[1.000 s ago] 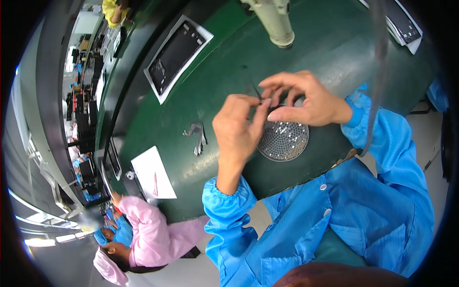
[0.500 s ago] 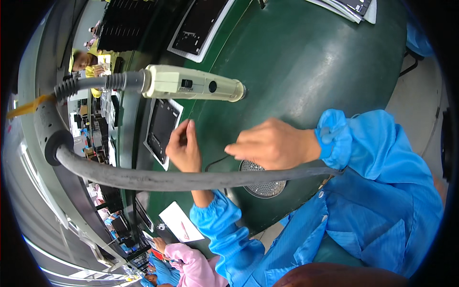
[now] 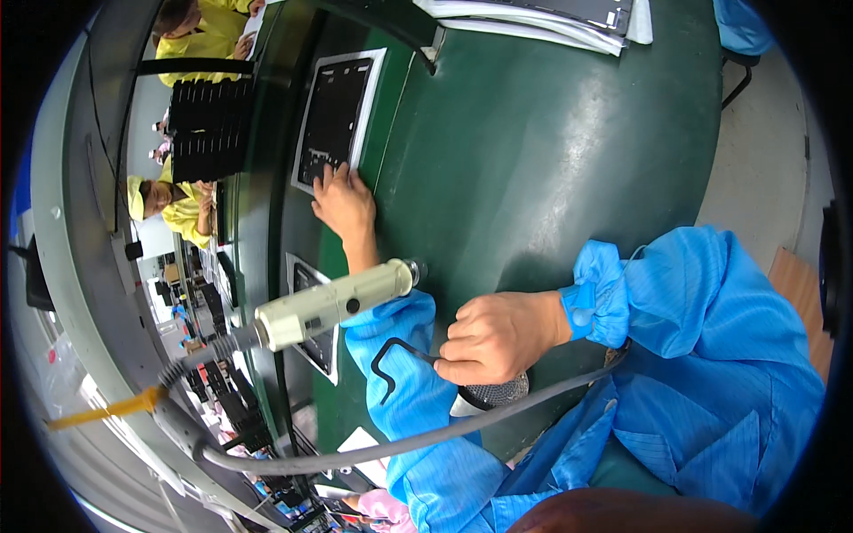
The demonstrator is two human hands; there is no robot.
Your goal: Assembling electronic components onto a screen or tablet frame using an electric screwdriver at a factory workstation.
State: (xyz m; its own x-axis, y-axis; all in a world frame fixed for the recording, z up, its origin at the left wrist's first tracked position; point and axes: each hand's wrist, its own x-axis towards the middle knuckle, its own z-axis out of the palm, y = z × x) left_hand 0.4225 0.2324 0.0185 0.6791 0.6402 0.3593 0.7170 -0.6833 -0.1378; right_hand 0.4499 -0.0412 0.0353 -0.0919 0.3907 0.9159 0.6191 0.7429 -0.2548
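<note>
My left hand point(image 3: 345, 202) reaches to the far left, fingers apart, with the fingertips on the near end of a flat black panel point(image 3: 336, 111). That panel lies on a white backing sheet. My right hand point(image 3: 505, 338) is closed, palm down, in front of me. From between its thumb and fingers sticks out a thin black bent strip point(image 3: 391, 344), hooked at its free end, passing in front of my left sleeve. Between my hands hangs a cream cylindrical tool point(image 3: 333, 306) on a grey hose, partly covering my left forearm.
A second black panel point(image 3: 313, 342) lies nearer on the left. A round perforated metal piece point(image 3: 499, 391) shows below my right hand. The grey hose point(image 3: 355, 460) curves across the front. Stacked panels point(image 3: 542, 27) lie at the far edge of the green table point(image 3: 498, 178). People in yellow work beyond.
My left hand has moved away from my right, onto the farther panel. The right hand has come nearer, with the black strip showing more. The view has shifted, and the tool hangs lower in it.
</note>
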